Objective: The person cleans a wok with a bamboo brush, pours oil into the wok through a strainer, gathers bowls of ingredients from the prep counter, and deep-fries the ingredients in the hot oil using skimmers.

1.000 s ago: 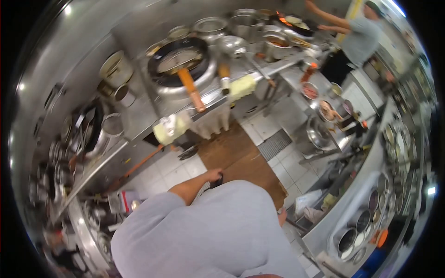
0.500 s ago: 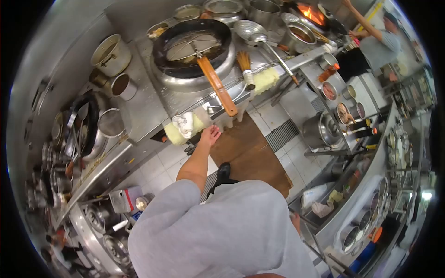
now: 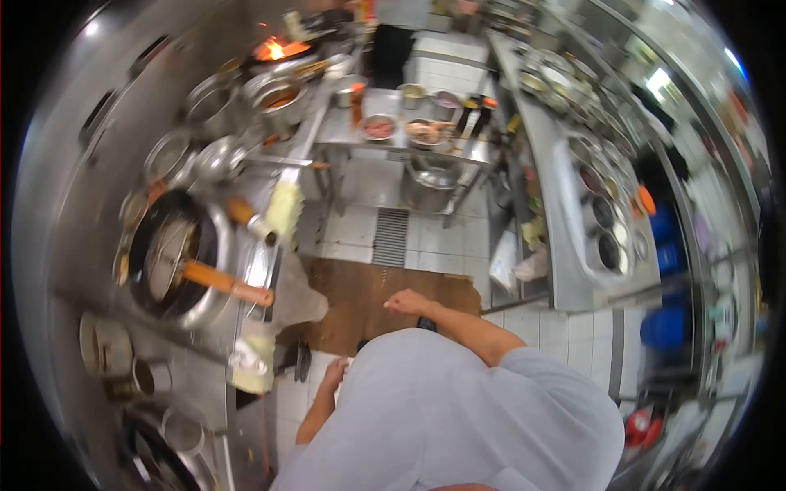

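My right hand (image 3: 407, 301) hangs in front of my body over the brown floor mat (image 3: 352, 286), its fingers curled in and no object showing in them. My left hand (image 3: 334, 373) is low at my left side, near the stove edge; its fingers are blurred and partly hidden. Close to it, a pale yellow cloth (image 3: 260, 353) lies on the stove's front ledge. Beyond that stands a black wok (image 3: 146, 245), with a wire skimmer inside whose wooden handle (image 3: 229, 283) sticks out over the edge. A brush (image 3: 250, 219) lies beside the wok.
Ahead is a steel table (image 3: 385, 102) with bowls of raw food and bottles. Flames (image 3: 280, 49) rise from a burner at the far left. A counter (image 3: 565, 254) with several metal containers runs along the right. A floor drain (image 3: 391, 237) lies ahead.
My view has turned right, so the stove now sits at the left. My left hand has drawn back from the stove edge to my side. My right hand has come forward.
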A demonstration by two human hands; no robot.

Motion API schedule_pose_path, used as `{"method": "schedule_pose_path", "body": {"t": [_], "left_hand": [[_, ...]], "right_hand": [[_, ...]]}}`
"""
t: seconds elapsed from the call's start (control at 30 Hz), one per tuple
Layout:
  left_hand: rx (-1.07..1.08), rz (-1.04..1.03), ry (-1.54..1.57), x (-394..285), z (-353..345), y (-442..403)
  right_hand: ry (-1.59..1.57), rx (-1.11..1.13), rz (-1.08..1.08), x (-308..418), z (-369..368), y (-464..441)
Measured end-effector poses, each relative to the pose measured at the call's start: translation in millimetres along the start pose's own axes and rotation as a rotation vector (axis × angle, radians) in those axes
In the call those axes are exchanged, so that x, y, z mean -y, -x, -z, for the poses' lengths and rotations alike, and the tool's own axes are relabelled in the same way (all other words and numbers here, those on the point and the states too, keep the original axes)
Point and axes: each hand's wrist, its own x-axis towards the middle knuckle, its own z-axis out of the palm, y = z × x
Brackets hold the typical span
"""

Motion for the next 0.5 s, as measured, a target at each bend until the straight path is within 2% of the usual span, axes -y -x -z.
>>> {"method": "schedule_pose_path", "body": {"t": [0.03,0.1,0.13,0.2,0.27,0.33,0.43,0.5], "left_hand": [[0.028,-0.017,-0.145,15,-4,7],[0.050,-0.026,-0.138,43,-9,13],[0.059,-0.023,-0.120,48,-9,16],[0.068,-0.010,-0.105,49,-5,21],[0.079,0.004,-0.099,53,1,20],[0.093,0.009,-0.104,48,6,16],[0.102,0.006,-0.103,35,14,7],[0.096,0.002,-0.091,21,17,-3]], "right_hand": [[-0.034,-0.048,-0.030,-12,0,7],[0.035,-0.118,0.026,-45,-25,11],[0.012,-0.143,0.010,-82,-45,-2],[0.215,-0.243,-0.094,-167,-84,-19],[0.038,-0.185,-0.223,-164,-61,50],[0.114,-0.264,-0.386,-227,-87,56],[0.009,-0.398,-0.412,-295,-135,82],[-0.005,-0.403,-0.405,-296,-147,98]]}}
